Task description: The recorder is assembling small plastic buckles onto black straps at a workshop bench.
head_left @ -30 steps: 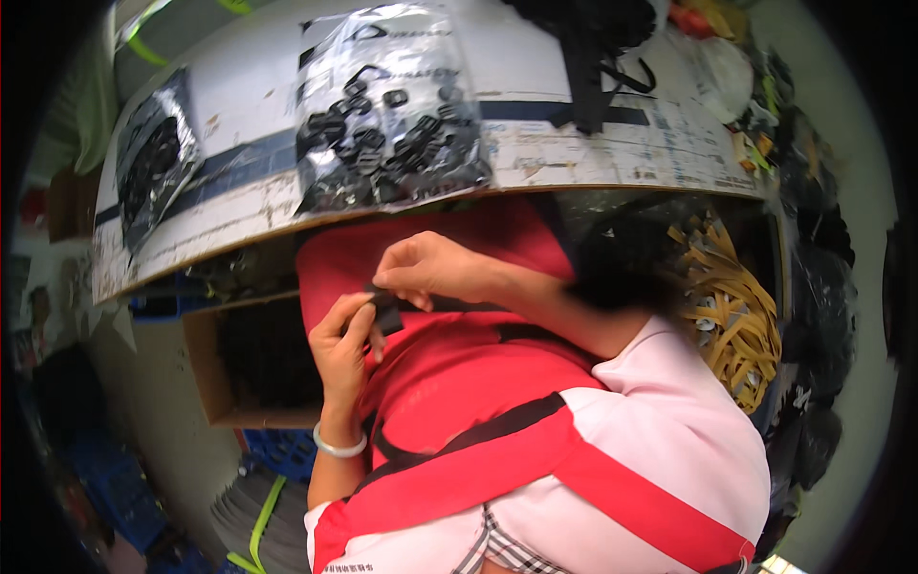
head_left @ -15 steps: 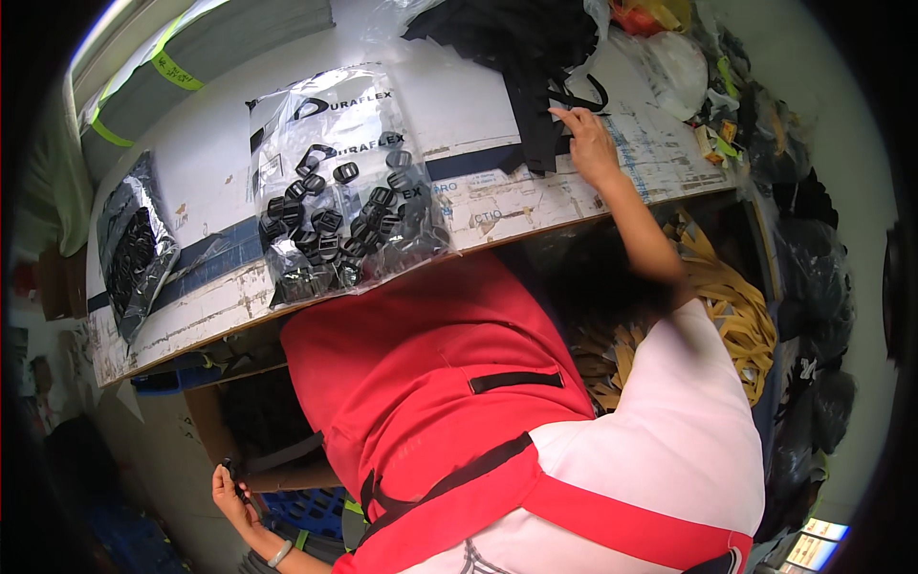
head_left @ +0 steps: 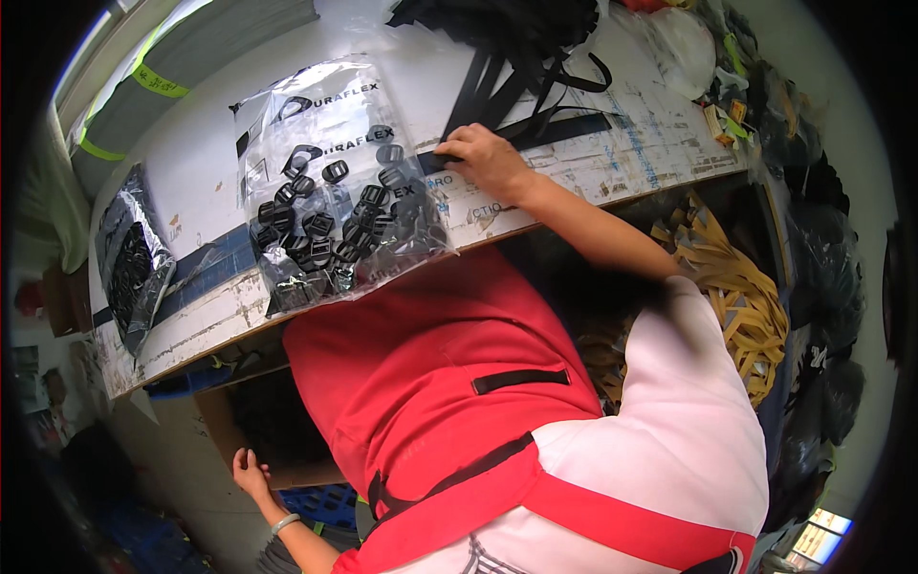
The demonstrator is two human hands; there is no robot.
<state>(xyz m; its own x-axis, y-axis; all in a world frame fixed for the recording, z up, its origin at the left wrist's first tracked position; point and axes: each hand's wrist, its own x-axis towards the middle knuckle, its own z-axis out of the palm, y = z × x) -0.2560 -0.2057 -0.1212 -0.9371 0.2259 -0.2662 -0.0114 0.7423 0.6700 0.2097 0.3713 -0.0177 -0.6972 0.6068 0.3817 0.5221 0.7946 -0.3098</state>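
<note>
On the tabletop, my right hand [head_left: 490,165] is closed with its fingertips on the end of a black webbing strap [head_left: 478,91]. The strap runs back into a heap of black straps [head_left: 516,29] at the far edge of the view. Low at the left, beside the table, hangs my left hand [head_left: 251,474], its fingers loosely apart and nothing visible in them. Left of my right hand lies a clear plastic bag [head_left: 330,105] with many black plastic buckles [head_left: 320,225] inside.
Another bag of black parts [head_left: 139,258] lies at the table's left end. Beneath the table [head_left: 574,206] are an open cardboard box [head_left: 225,430] and a pile of tan webbing [head_left: 741,297]. Dark plastic bags [head_left: 813,277] crowd the right side.
My right hand has moved left along the table, and the black straps now fan toward it. The dark strap piece in my left hand is gone from it.
</note>
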